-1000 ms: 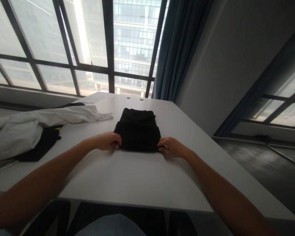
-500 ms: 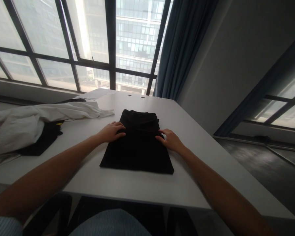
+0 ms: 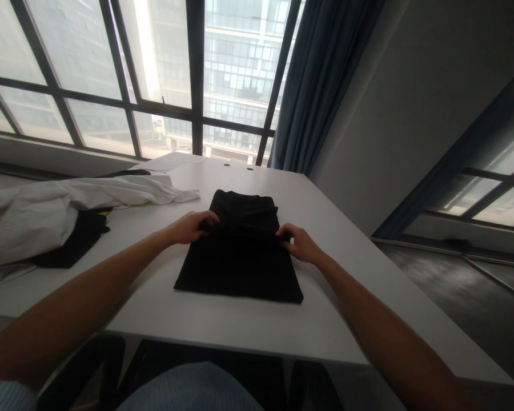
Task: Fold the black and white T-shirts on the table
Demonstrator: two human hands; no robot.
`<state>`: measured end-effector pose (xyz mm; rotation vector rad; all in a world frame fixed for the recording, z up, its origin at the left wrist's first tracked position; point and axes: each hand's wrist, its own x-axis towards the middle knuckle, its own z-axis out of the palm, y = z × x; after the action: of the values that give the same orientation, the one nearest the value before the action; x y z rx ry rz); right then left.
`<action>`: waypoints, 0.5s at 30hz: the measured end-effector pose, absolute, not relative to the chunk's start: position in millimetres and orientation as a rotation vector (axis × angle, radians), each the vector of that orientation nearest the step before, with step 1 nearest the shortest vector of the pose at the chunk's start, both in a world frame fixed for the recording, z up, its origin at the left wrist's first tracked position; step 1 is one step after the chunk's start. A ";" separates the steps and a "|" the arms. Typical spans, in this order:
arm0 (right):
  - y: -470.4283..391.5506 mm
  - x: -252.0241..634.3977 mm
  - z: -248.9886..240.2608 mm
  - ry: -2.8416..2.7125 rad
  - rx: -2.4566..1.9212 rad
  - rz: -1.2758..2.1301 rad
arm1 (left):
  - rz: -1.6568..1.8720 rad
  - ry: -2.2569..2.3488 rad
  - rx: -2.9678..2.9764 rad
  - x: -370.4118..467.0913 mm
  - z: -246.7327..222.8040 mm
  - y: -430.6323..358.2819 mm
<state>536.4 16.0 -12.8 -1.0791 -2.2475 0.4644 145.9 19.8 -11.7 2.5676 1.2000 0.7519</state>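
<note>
A black garment [image 3: 240, 268], partly folded, lies on the white table [image 3: 321, 228] in front of me; its exact kind I cannot make out. Its far end is doubled over and bunched, while the near part spreads flat and wider. At the left edge of the fold, my left hand [image 3: 193, 226] pinches the black cloth between thumb and fingers. Across from it, my right hand [image 3: 298, 242] grips the right edge of the same fold. Both hands are closed, and the fingertips are partly hidden by the dark fabric.
White clothing [image 3: 38, 217] lies heaped on the left, over another black cloth [image 3: 79, 240] with a small yellow patch. Sheets of paper [image 3: 171, 161] rest at the table's far left corner. Beyond stand windows and a blue curtain [image 3: 317, 85]. A dark chair [image 3: 85, 365] is below the near edge.
Both hands lay on the cloth's side edges with fingers extended; now their fingers have closed on the fold. The middle edge of the fold appears slightly lifted.
</note>
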 end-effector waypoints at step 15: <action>-7.2 524.4 5.6 -2.196 -0.855 0.662 | 0.903 0.928 2.569 157.2 10.3 0.1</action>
<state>524.4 -7.2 5.6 -0.8550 -2.1963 0.6619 157.2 0.1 10.3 2.5692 0.9283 0.9030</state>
